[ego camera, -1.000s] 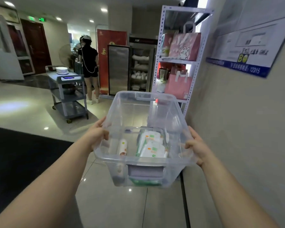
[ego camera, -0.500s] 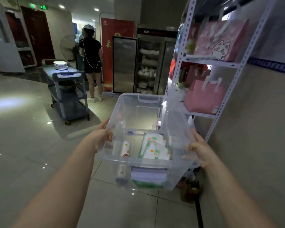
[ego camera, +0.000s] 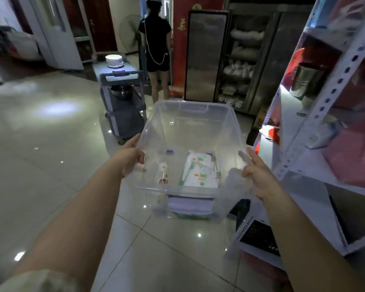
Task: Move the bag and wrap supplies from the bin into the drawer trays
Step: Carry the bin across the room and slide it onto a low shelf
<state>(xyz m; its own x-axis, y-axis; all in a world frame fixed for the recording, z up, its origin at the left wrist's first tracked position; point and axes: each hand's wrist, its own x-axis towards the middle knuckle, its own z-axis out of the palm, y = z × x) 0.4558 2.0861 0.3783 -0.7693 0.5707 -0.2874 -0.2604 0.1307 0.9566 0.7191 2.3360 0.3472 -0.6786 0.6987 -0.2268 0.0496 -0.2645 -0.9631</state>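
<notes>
Hands apart, left hand (ego camera: 130,158) and right hand (ego camera: 259,178) each clamped on a side rim of the clear rigid plastic bin (ego camera: 193,106), carried above the floor; inside lie flat white-green bag packs (ego camera: 200,173) and a small wrap roll (ego camera: 163,172), probably light and slippery, best pinched by the edges.

Single wide-angle view, worn on the head, facing forward and down. The left hand (ego camera: 130,158), right hand (ego camera: 259,175) and clear bin (ego camera: 198,127) sit close at centre; tiled floor (ego camera: 51,165), grey cart (ego camera: 124,114) and white rack (ego camera: 333,85) lie farther off.
</notes>
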